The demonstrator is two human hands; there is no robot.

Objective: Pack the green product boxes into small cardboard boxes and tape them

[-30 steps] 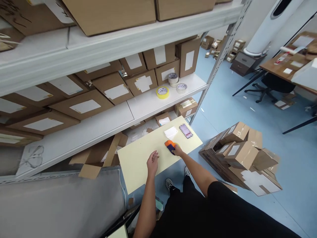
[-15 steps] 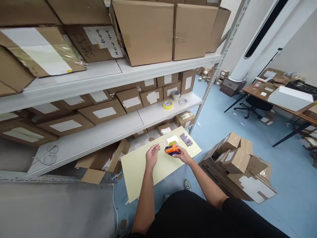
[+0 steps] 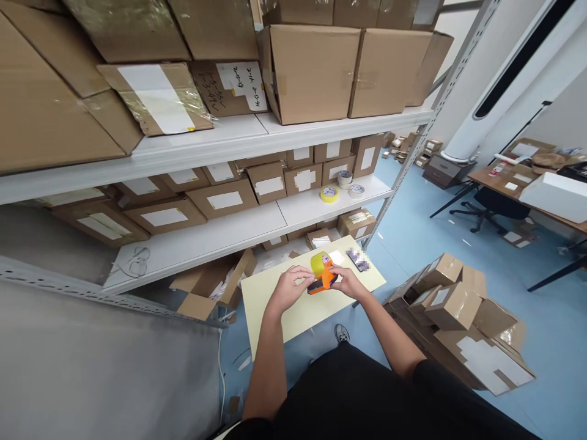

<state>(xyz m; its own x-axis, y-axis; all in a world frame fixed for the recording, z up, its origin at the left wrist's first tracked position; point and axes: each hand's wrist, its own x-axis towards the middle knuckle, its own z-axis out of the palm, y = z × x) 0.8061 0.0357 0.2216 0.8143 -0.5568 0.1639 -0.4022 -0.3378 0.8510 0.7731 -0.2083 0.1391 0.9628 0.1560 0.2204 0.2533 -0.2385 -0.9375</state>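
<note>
Over a pale yellow table (image 3: 270, 308), my right hand (image 3: 348, 282) grips an orange and dark tape dispenser (image 3: 326, 278) by its right side. A wide roll of yellow tape (image 3: 318, 263) shows at the dispenser's far side. My left hand (image 3: 291, 287) has its fingers pinched together against the dispenser's left end; whether a tape end is between them is too small to see. Beyond my right hand lies a blurred-out flat object (image 3: 358, 259), with a white paper (image 3: 337, 256) beside it.
A metal shelf (image 3: 238, 226) full of cardboard boxes rises in front, with tape rolls (image 3: 329, 194) near its right end. An open carton (image 3: 215, 284) sits left of the table. Stacked boxes (image 3: 458, 299) stand on the floor at right, and a desk (image 3: 499, 177) is farther back.
My left hand has moved right, from apart to touching the dispenser. The dispenser has turned in my right hand, and more of the yellow roll shows. The view has shifted left.
</note>
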